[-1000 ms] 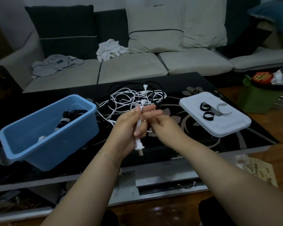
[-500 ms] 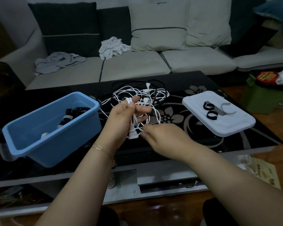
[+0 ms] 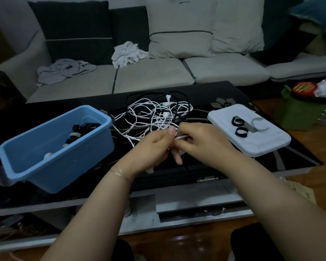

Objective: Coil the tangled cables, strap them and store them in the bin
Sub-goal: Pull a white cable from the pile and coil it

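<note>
Nearest, both forearms reach in over the near edge of the dark glass surface [image 3: 233,95]. The left hand [image 3: 151,146] is curled shut around a white cable [image 3: 181,136], thumb pressed on top, with a white end of it showing below the palm. The right hand [image 3: 201,140] meets it just to the right, its fingers pinching the same white strand where it leaves the left hand's grip.

Left of the hands stands a blue plastic bin [image 3: 51,147], tilted slightly, holding bundled black cables with pale straps [image 3: 77,132]. To the right lies a white lid [image 3: 252,144], flat on the surface, carrying two rolled black straps [image 3: 240,127] and a loose grey one [image 3: 260,123] beside them.

Just beyond the hands, between bin and lid, lies the tangle of cables [image 3: 156,112]: white strands with small white plugs looped through black ones.

Farther off runs a light grey sofa [image 3: 151,76] with dark and pale cushions, a crumpled white cloth [image 3: 126,53] and a grey garment [image 3: 64,69] on its seat.
</note>
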`<state>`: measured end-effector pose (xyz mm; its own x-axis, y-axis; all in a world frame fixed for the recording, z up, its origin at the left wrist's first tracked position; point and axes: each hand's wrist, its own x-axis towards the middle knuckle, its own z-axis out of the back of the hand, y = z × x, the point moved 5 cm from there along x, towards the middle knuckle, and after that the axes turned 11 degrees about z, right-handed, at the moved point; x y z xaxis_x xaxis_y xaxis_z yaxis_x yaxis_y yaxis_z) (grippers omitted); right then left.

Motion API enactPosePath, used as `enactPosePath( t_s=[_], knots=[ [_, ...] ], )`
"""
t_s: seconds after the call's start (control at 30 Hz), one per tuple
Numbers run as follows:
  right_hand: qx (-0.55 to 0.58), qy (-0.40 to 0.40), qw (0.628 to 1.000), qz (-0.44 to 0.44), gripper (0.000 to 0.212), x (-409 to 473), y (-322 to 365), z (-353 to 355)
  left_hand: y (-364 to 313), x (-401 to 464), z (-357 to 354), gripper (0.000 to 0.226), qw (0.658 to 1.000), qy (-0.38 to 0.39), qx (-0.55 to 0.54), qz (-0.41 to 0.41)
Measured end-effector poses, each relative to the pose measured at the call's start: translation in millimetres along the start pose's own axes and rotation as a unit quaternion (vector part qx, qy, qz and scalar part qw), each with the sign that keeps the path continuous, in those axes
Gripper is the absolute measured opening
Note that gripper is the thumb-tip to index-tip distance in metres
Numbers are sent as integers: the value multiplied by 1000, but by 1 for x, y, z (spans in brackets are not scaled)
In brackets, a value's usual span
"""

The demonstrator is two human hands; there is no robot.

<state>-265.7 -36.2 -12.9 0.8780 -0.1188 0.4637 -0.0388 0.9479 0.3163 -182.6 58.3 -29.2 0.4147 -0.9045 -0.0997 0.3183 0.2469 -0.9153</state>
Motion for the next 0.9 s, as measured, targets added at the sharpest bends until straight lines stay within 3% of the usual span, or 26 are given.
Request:
enactPosePath(
  t_s=[0.13,0.37,0.53,0.77,0.9],
  knots=[
    [59,-3,998,8,19,1,-11,0,-6,3,0,42,1000,-1,-12,-23],
    [107,38,993,-15,22,-3,-19,-9,5,4,-4,39,996,10,-82,26],
    [195,13,981,-15,27,-2,-20,-18,11,1,-6,41,988,80,-127,41],
    [370,-15,927,-57,35,1,-13,-32,17,-2,-4,42,948,215,-228,59],
    [469,-37,875,-113,24,4,-13,-35,10,-2,-5,35,924,223,-310,27]
  ],
)
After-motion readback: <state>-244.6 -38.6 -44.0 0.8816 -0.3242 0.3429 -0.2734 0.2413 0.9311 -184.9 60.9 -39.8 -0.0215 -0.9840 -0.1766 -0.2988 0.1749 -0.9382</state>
